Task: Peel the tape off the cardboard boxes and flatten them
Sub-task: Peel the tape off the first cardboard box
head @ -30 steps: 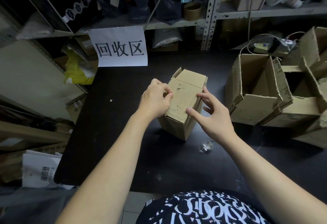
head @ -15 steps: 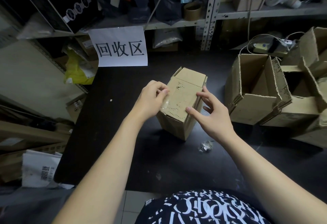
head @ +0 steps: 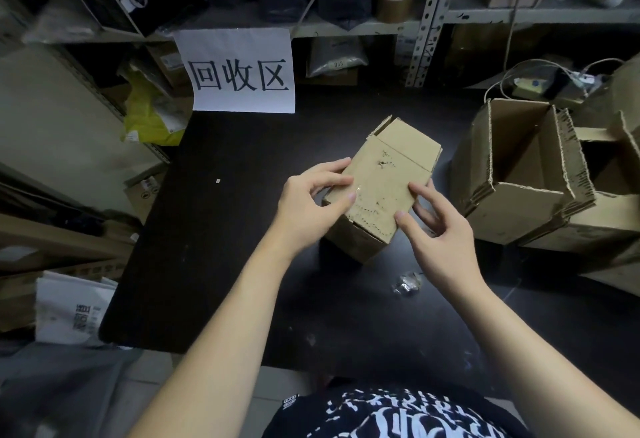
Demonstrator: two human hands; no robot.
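Note:
A small brown cardboard box (head: 384, 181) lies tilted on the black table (head: 242, 264), its scuffed top face toward me and a flap open at the far end. My left hand (head: 308, 198) grips the box's left edge, with fingertips on the edge and the thumb tip on the near corner of the top face. A glint of clear tape (head: 357, 189) shows beside that thumb. My right hand (head: 440, 233) holds the right side, thumb on the top face and fingers curled down the side wall.
A pile of opened, partly flattened cardboard boxes (head: 540, 202) fills the table's right side. A crumpled ball of clear tape (head: 407, 283) lies near my right wrist. A white paper sign (head: 239, 70) hangs from the shelf behind. Clutter and bags sit left of the table.
My left hand has slid down the box's left edge toward the near corner. The right hand has shifted slightly nearer along the right side, and the box has turned a little.

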